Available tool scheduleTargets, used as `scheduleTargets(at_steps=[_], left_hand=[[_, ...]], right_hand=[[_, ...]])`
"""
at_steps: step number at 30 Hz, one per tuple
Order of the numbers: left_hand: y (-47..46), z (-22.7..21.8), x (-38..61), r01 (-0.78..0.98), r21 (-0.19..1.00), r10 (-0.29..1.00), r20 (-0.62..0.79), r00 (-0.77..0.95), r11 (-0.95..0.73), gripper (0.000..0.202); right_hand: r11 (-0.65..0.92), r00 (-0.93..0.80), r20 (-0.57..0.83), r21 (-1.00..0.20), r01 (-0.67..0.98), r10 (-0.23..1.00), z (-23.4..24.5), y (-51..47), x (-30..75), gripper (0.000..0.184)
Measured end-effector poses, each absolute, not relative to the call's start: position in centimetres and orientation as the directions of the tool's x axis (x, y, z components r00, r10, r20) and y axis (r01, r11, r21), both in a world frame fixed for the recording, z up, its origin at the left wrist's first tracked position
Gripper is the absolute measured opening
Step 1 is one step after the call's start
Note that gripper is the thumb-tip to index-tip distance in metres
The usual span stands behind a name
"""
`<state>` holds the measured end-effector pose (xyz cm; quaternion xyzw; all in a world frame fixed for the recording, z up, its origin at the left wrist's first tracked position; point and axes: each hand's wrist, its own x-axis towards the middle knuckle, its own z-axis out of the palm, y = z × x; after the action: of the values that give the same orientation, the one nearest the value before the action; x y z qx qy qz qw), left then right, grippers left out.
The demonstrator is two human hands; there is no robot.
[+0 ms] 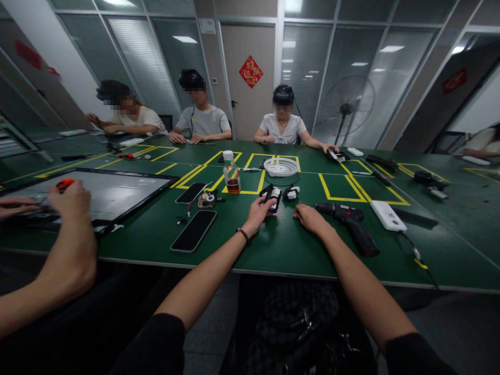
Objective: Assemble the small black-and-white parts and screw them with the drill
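Note:
My left hand (258,214) is closed around a small black housing with a white part (274,196), held just over the green table. Its exact kind is not clear. To the right, my right hand (308,216) rests low at the table with curled fingers; whether anything is pinched in them is hidden. A second small black-and-white part (291,192) lies between and beyond my hands. Beside my right hand is a black cordless drill (349,221), its bit pointing left toward my fingers.
Left of my arm lie two phones (194,230), a small motor-like part (208,199) and a bottle of reddish liquid (232,174). A white basket (281,166) stands beyond. A white power bank (388,215) with a cable sits right. A co-worker's hand (70,200) works over a large panel (113,192).

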<state>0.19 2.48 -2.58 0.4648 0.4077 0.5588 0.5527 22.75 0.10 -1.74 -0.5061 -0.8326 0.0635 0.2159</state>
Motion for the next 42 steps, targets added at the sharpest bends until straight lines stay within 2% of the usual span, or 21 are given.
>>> scheduleTargets(at_steps=[2, 4, 7, 10, 13, 16, 34, 42], left_hand=[[2.3, -2.4, 0.3, -0.228, 0.972, 0.997, 0.069, 0.04, -0.058, 0.046], [2.2, -2.3, 0.3, -0.214, 0.975, 0.997, 0.072, 0.041, -0.062, 0.047], [1.9, -2.2, 0.5, -0.183, 0.98, 0.994, 0.086, 0.063, -0.074, 0.049], [1.8, -2.3, 0.8, -0.164, 0.983, 0.991, 0.1, 0.087, -0.084, 0.051], [1.8, -2.5, 1.1, -0.155, 0.985, 0.991, 0.094, 0.1, -0.077, 0.054], [1.9, -2.7, 1.3, -0.143, 0.987, 0.991, 0.092, 0.093, -0.078, 0.054], [1.6, -2.4, 1.3, -0.166, 0.985, 0.988, 0.08, 0.132, -0.057, 0.05], [1.1, -2.1, 1.2, -0.084, 0.99, 0.984, 0.121, 0.131, -0.111, 0.053]], right_hand=[[0.493, -0.38, 0.332, -0.4, 0.773, 0.863, -1.9, 0.1, 22.2, 0.01], [0.496, -0.329, 0.378, -0.555, 0.667, 0.865, -2.0, 0.2, 21.3, 0.014], [0.424, -0.191, 0.379, -0.833, 0.357, 0.906, -1.9, 0.2, 19.6, 0.023], [0.348, -0.081, 0.344, -0.936, 0.044, 0.935, -1.7, 0.2, 18.5, 0.03], [0.317, -0.023, 0.32, -0.944, -0.09, 0.947, -1.7, 0.2, 18.1, 0.034], [0.311, -0.021, 0.316, -0.943, -0.119, 0.949, -1.8, 0.2, 18.1, 0.035], [0.411, 0.03, 0.416, -0.906, 0.105, 0.909, -1.9, -0.3, 17.8, 0.03], [0.331, 0.01, 0.332, -0.937, -0.109, 0.943, -2.2, 0.0, 17.5, 0.037]])
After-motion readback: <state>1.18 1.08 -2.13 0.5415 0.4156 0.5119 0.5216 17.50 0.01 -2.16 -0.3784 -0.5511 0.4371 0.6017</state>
